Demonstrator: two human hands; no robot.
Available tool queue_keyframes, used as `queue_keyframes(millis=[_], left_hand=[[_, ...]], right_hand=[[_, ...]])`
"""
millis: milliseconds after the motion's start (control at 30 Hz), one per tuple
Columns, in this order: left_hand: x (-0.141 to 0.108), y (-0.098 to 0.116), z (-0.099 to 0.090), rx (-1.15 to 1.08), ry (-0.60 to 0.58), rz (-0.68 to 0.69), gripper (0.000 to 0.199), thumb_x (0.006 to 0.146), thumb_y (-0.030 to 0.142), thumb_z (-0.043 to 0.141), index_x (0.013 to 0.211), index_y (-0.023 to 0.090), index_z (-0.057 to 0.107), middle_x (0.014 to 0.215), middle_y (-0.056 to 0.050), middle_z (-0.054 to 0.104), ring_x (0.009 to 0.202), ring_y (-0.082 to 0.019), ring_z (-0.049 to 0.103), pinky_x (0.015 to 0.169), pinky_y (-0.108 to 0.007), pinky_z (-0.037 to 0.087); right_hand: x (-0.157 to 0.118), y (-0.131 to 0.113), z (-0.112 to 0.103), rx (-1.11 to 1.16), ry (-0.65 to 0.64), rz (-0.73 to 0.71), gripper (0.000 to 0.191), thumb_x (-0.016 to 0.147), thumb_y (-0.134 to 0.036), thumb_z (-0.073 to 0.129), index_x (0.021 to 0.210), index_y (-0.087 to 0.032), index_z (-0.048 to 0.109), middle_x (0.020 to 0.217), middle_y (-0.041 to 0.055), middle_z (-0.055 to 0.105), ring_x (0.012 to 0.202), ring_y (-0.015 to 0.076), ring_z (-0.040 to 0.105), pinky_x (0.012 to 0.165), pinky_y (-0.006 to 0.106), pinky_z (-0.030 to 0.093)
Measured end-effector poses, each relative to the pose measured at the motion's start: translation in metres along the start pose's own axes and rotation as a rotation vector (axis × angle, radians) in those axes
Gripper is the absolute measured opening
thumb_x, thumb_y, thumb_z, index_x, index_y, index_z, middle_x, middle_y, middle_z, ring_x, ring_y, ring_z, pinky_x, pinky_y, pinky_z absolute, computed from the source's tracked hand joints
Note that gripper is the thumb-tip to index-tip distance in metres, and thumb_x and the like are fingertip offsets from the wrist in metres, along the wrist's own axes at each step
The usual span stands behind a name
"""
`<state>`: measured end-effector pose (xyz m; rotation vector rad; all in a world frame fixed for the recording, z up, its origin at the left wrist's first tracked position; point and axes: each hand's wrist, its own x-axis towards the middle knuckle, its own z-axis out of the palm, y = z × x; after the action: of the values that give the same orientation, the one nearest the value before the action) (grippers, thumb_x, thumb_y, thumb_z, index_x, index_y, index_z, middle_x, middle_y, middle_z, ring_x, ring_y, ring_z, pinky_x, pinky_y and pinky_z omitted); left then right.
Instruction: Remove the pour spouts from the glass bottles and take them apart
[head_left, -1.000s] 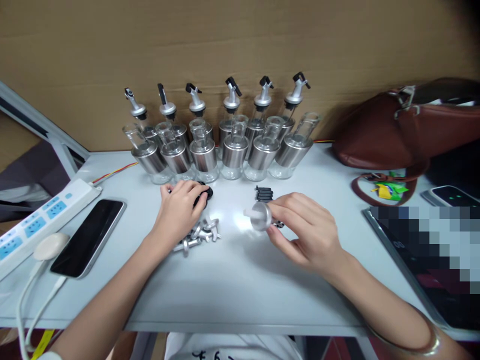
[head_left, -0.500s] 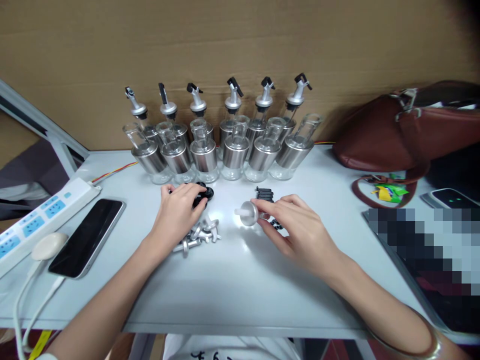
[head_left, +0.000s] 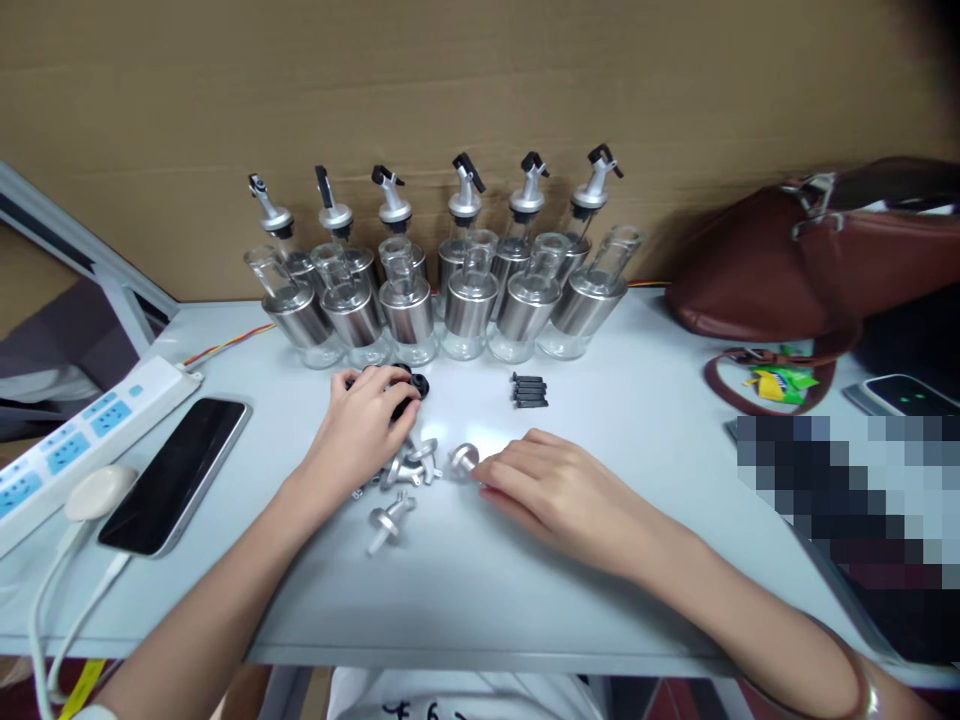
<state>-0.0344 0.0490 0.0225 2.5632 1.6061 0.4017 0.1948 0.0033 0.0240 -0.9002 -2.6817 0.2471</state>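
My left hand [head_left: 367, 415] curls over a small heap of black rubber stoppers [head_left: 418, 384], with thumb and fingers bent around one of them; the palm hides part of the heap. My right hand [head_left: 551, 485] is closed in a pinch on a silver pourer spout [head_left: 464, 458], held by one end low over the table. Between the hands lies a pile of silver pourer spouts [head_left: 409, 465], and a separate spout [head_left: 386, 522] rests in front of it. Several black flip levers [head_left: 529, 390] lie side by side beyond my right hand.
Glass bottles with steel sleeves [head_left: 471, 300] stand in two rows at the back; the rear ones carry pourers [head_left: 527, 195]. Left are a phone [head_left: 176, 475] and a power strip [head_left: 97, 430]. A brown bag [head_left: 750, 265], snack packet [head_left: 780, 384] and blurred-out flat device [head_left: 832, 530] occupy the right.
My right hand has moved down and left with the spout, uncovering the black levers. A silver spout now lies apart in front of the pile. My left hand has barely shifted.
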Motion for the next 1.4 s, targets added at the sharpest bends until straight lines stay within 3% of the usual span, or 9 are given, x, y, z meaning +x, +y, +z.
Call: queue_keyframes(millis=[133,433,667,867,1033,1200,1300,1400], left_hand=[[0.000,-0.001,0.002,-0.025,-0.015,0.002,0.028,0.093,0.022,0.039,0.102,0.019,0.066,0.116,-0.009,0.064,0.109,-0.023,0.059,0.097,-0.045,0.035],[0.000,-0.002,0.002,-0.030,-0.093,0.029,0.031,0.095,0.024,0.036,0.106,0.016,0.064,0.120,-0.011,0.059,0.110,-0.023,0.057,0.095,-0.043,0.037],[-0.002,0.001,-0.001,0.003,-0.108,-0.014,0.032,0.096,0.024,0.032,0.107,0.019,0.062,0.120,-0.009,0.061,0.110,-0.023,0.057,0.091,-0.042,0.033],[-0.001,0.007,-0.008,-0.049,-0.051,-0.056,0.039,0.098,0.027,0.020,0.113,0.017,0.055,0.112,-0.008,0.064,0.105,-0.022,0.058,0.089,-0.041,0.033],[-0.002,0.007,-0.007,0.004,-0.053,-0.032,0.041,0.099,0.035,0.023,0.106,0.016,0.058,0.101,-0.008,0.066,0.099,-0.025,0.057,0.087,-0.042,0.033],[-0.003,0.004,-0.008,-0.111,0.018,0.109,0.046,0.099,0.040,0.020,0.105,0.016,0.059,0.102,-0.009,0.062,0.097,-0.023,0.055,0.083,-0.038,0.036],[-0.006,0.008,-0.010,-0.228,-0.080,0.296,0.047,0.098,0.046,0.023,0.109,0.015,0.057,0.106,-0.010,0.060,0.097,-0.022,0.054,0.084,-0.036,0.038],[-0.008,0.015,-0.009,-0.180,-0.146,0.380,0.047,0.095,0.053,0.032,0.106,0.014,0.057,0.104,-0.011,0.058,0.095,-0.024,0.053,0.081,-0.037,0.038]], right_hand=[[0.001,-0.003,0.004,0.035,-0.040,0.023,0.017,0.093,-0.022,0.051,0.097,-0.013,0.065,0.087,0.0073,0.070,0.078,0.0183,0.063,0.070,0.032,0.043],[0.000,-0.006,0.002,0.149,-0.084,-0.001,0.030,0.093,-0.021,0.047,0.118,-0.013,0.061,0.120,0.0099,0.066,0.104,0.0229,0.061,0.088,0.039,0.048],[0.000,-0.005,0.002,0.175,-0.118,0.012,0.032,0.093,-0.022,0.047,0.121,-0.015,0.059,0.124,0.0100,0.062,0.109,0.0247,0.057,0.091,0.043,0.048],[0.001,-0.005,-0.001,0.251,-0.118,-0.006,0.029,0.092,-0.020,0.048,0.117,-0.016,0.063,0.119,0.0074,0.066,0.107,0.0231,0.057,0.091,0.041,0.048],[0.001,-0.005,-0.001,0.309,-0.147,-0.003,0.034,0.091,-0.035,0.053,0.117,-0.015,0.063,0.119,0.0088,0.066,0.107,0.0246,0.057,0.094,0.042,0.046],[0.001,-0.009,-0.005,0.412,-0.141,-0.025,0.032,0.090,-0.035,0.055,0.113,-0.014,0.064,0.111,0.0084,0.068,0.101,0.0215,0.059,0.095,0.039,0.046],[0.000,-0.009,-0.005,0.395,-0.057,0.009,0.026,0.091,-0.029,0.052,0.108,-0.014,0.064,0.102,0.0091,0.067,0.094,0.0200,0.060,0.089,0.035,0.049],[-0.001,-0.007,-0.003,0.308,0.013,0.054,0.027,0.093,-0.027,0.048,0.111,-0.012,0.061,0.108,0.0128,0.063,0.100,0.0222,0.059,0.089,0.037,0.050]])
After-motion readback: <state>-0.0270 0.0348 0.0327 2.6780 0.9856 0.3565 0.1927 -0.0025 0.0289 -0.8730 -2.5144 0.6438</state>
